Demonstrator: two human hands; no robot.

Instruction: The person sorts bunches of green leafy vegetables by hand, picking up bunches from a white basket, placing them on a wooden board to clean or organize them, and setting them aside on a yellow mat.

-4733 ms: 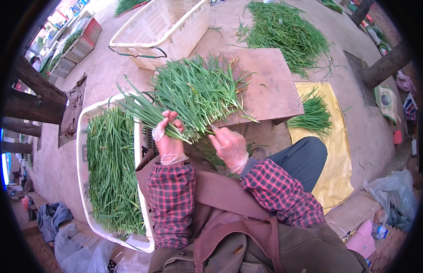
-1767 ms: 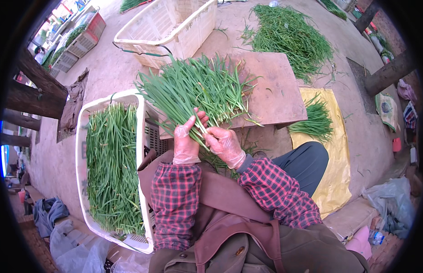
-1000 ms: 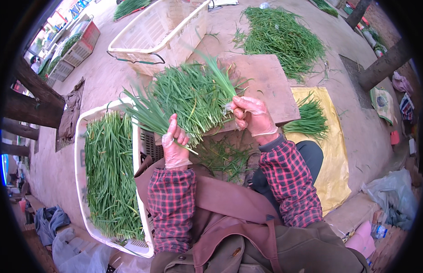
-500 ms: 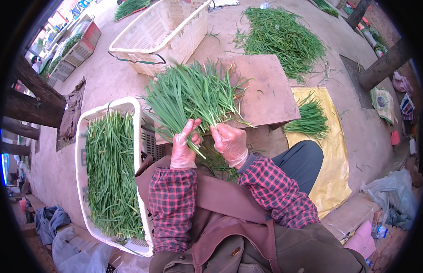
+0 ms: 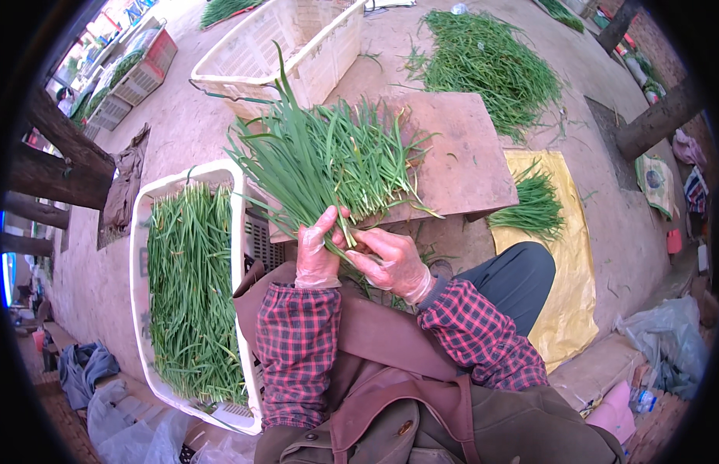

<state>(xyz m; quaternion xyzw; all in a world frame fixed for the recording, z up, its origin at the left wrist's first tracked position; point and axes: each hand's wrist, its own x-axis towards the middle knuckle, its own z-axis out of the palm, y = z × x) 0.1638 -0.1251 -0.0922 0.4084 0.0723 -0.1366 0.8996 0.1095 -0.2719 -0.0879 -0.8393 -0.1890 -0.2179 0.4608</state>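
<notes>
A bunch of garlic chives [image 5: 286, 174] fans up and away from my left hand [image 5: 318, 251], which is closed round its pale stem ends. Close against it, my right hand [image 5: 392, 263] pinches at the lower ends of the stems, fingertips together. Both hands wear thin clear gloves. Just beyond them a loose pile of chives [image 5: 367, 155] lies on a low reddish board [image 5: 467, 166], partly behind the held bunch. To my left a white plastic crate [image 5: 239, 201] is packed with chives [image 5: 191, 286] laid in rows.
An open white crate [image 5: 328, 69] stands beyond the board. A large chive heap [image 5: 491, 69] lies on the floor at the far right. Nearer, a small bundle [image 5: 537, 205] rests on a yellow sack [image 5: 572, 290]. Wooden posts [image 5: 73, 182] rise at left and right.
My right hand has come down from the pile on the board to the stem ends at my left hand. The left hand still holds its bunch, now lifted more upright.
</notes>
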